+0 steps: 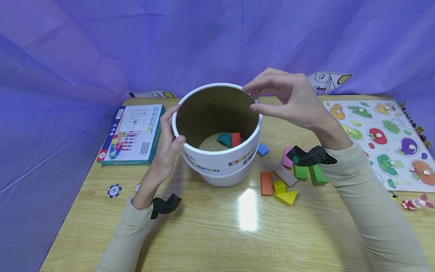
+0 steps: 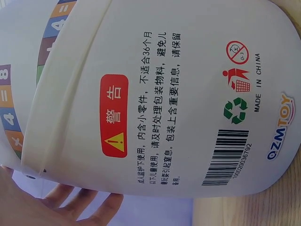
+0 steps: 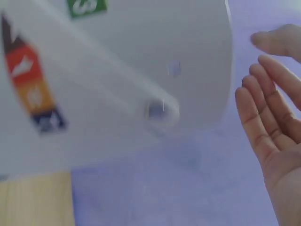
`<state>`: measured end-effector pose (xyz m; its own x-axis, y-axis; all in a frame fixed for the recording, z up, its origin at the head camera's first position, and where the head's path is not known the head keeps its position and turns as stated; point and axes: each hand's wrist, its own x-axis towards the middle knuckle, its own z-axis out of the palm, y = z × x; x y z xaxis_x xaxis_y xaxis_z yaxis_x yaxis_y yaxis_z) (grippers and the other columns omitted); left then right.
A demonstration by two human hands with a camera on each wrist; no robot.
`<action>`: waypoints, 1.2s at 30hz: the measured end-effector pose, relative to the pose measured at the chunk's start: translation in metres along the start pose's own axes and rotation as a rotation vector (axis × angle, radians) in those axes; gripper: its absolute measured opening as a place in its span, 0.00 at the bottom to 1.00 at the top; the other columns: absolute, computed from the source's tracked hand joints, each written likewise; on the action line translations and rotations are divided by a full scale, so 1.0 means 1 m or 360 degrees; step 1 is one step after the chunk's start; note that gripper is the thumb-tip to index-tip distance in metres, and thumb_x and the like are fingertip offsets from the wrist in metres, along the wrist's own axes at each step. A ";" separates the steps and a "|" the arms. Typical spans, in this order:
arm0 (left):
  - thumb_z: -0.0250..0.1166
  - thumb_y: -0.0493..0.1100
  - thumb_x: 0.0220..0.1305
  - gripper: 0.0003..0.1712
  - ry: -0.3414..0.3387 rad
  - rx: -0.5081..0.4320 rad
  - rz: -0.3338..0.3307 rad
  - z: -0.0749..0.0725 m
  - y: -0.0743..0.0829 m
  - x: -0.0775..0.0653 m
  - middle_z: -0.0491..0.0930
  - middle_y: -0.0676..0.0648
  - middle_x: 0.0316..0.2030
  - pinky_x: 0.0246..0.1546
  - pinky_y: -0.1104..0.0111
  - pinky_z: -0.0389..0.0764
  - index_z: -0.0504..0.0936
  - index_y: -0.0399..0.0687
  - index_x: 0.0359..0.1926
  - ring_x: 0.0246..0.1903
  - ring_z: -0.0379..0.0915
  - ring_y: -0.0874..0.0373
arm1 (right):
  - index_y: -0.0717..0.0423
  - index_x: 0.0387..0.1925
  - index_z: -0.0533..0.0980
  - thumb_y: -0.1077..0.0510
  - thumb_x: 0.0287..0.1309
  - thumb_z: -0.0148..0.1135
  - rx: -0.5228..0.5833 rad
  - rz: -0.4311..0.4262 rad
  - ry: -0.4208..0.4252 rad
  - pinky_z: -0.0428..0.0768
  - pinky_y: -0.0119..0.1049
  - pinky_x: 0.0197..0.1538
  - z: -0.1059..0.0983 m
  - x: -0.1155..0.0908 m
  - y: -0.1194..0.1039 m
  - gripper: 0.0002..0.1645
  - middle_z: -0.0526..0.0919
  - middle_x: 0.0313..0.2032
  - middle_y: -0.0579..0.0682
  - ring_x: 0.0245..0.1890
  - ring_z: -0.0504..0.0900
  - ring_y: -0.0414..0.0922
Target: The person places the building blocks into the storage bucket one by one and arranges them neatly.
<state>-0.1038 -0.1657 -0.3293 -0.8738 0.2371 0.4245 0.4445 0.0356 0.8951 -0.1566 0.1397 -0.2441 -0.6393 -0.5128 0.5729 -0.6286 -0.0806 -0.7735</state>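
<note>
A white bucket (image 1: 222,182) with printed number tiles stands on the table, its open top tilted toward me. Inside lie a teal block (image 1: 224,139) and a red block (image 1: 236,139). My left hand (image 1: 164,153) grips the bucket's left side, thumb at the rim and fingers along the outer wall. In the left wrist view, those fingers lie against the wall beside a printed warning label (image 2: 114,115). Beside the right rim hovers my right hand (image 1: 289,96), fingers loosely bent and thumb apart, holding nothing. The right wrist view shows its palm (image 3: 284,165) near the bucket's edge.
Right of the bucket lie several loose blocks, among them an orange block (image 1: 266,183) and a yellow triangle (image 1: 287,197). A boxed toy set (image 1: 136,132) lies left, near a poker chip (image 1: 114,190). A vegetable puzzle board (image 1: 387,147) and small pig figure (image 1: 416,203) are far right.
</note>
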 end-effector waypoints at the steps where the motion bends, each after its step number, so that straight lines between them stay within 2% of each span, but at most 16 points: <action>1: 0.57 0.73 0.58 0.50 -0.0002 0.0000 0.0001 0.000 0.000 0.000 0.52 0.52 0.72 0.67 0.37 0.57 0.48 0.58 0.72 0.70 0.51 0.49 | 0.70 0.45 0.80 0.80 0.46 0.66 0.0052 0.0015 0.0033 0.81 0.36 0.50 -0.005 -0.004 0.002 0.21 0.82 0.44 0.60 0.42 0.80 0.53; 6: 0.57 0.73 0.58 0.51 0.0001 -0.0004 0.0008 -0.001 0.000 -0.001 0.52 0.51 0.72 0.66 0.37 0.57 0.48 0.58 0.73 0.70 0.51 0.49 | 0.77 0.47 0.77 0.81 0.49 0.62 0.0256 0.0157 0.0172 0.80 0.33 0.51 -0.028 -0.026 0.019 0.19 0.81 0.43 0.61 0.44 0.80 0.51; 9: 0.57 0.73 0.58 0.50 0.0000 -0.0003 0.0009 0.000 0.000 -0.001 0.52 0.52 0.72 0.66 0.37 0.57 0.48 0.58 0.73 0.71 0.51 0.50 | 0.76 0.48 0.77 0.80 0.50 0.62 0.0240 0.0265 0.0153 0.80 0.32 0.51 -0.039 -0.040 0.037 0.20 0.81 0.44 0.59 0.43 0.81 0.49; 11: 0.57 0.73 0.58 0.50 -0.0001 0.0002 0.0006 0.000 0.000 -0.001 0.52 0.52 0.72 0.67 0.37 0.56 0.48 0.58 0.73 0.71 0.51 0.50 | 0.73 0.49 0.77 0.78 0.51 0.64 0.0128 0.0368 0.0052 0.80 0.30 0.50 -0.044 -0.050 0.053 0.20 0.82 0.45 0.56 0.44 0.81 0.47; 13: 0.57 0.74 0.58 0.51 0.0003 0.0007 0.0001 0.000 0.000 -0.001 0.52 0.52 0.72 0.66 0.36 0.56 0.48 0.58 0.72 0.71 0.51 0.50 | 0.70 0.49 0.78 0.76 0.51 0.66 -0.0030 0.0460 -0.0106 0.80 0.31 0.52 -0.044 -0.059 0.070 0.21 0.82 0.45 0.54 0.45 0.81 0.44; 16: 0.57 0.74 0.58 0.50 0.0005 0.0017 -0.0007 0.000 0.000 -0.001 0.52 0.53 0.72 0.67 0.36 0.56 0.48 0.58 0.72 0.71 0.50 0.51 | 0.65 0.48 0.79 0.72 0.50 0.69 -0.0279 0.0595 -0.0398 0.80 0.38 0.56 -0.039 -0.070 0.093 0.20 0.81 0.47 0.55 0.49 0.80 0.45; 18: 0.57 0.74 0.58 0.50 0.0003 0.0021 -0.0008 0.000 0.001 -0.001 0.52 0.53 0.72 0.67 0.37 0.56 0.48 0.58 0.72 0.71 0.50 0.51 | 0.62 0.47 0.80 0.70 0.49 0.71 -0.0380 0.0655 -0.0554 0.79 0.44 0.58 -0.032 -0.074 0.105 0.20 0.82 0.47 0.55 0.51 0.79 0.46; 22: 0.57 0.73 0.58 0.50 -0.0003 0.0015 -0.0007 0.000 0.001 -0.001 0.52 0.52 0.72 0.67 0.37 0.56 0.48 0.59 0.72 0.71 0.51 0.51 | 0.57 0.44 0.82 0.67 0.46 0.73 -0.0501 0.0755 -0.0728 0.77 0.49 0.60 -0.019 -0.080 0.118 0.20 0.82 0.47 0.52 0.52 0.79 0.49; 28: 0.57 0.74 0.58 0.50 0.0002 0.0008 -0.0011 0.000 0.001 -0.001 0.52 0.52 0.72 0.67 0.37 0.57 0.48 0.59 0.72 0.70 0.51 0.51 | 0.61 0.44 0.81 0.71 0.46 0.72 -0.0514 0.0834 -0.0749 0.81 0.48 0.55 -0.012 -0.083 0.123 0.19 0.82 0.47 0.55 0.50 0.81 0.53; 36: 0.57 0.74 0.57 0.51 0.0000 0.0003 -0.0020 0.000 0.001 0.000 0.52 0.52 0.72 0.68 0.38 0.57 0.48 0.59 0.72 0.70 0.51 0.51 | 0.58 0.42 0.82 0.66 0.47 0.74 -0.0578 0.0934 -0.0688 0.81 0.49 0.55 -0.008 -0.089 0.128 0.18 0.83 0.46 0.53 0.45 0.80 0.49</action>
<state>-0.1034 -0.1653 -0.3284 -0.8792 0.2369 0.4133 0.4340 0.0406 0.9000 -0.1841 0.1819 -0.3921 -0.7284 -0.6760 -0.1111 -0.3963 0.5480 -0.7366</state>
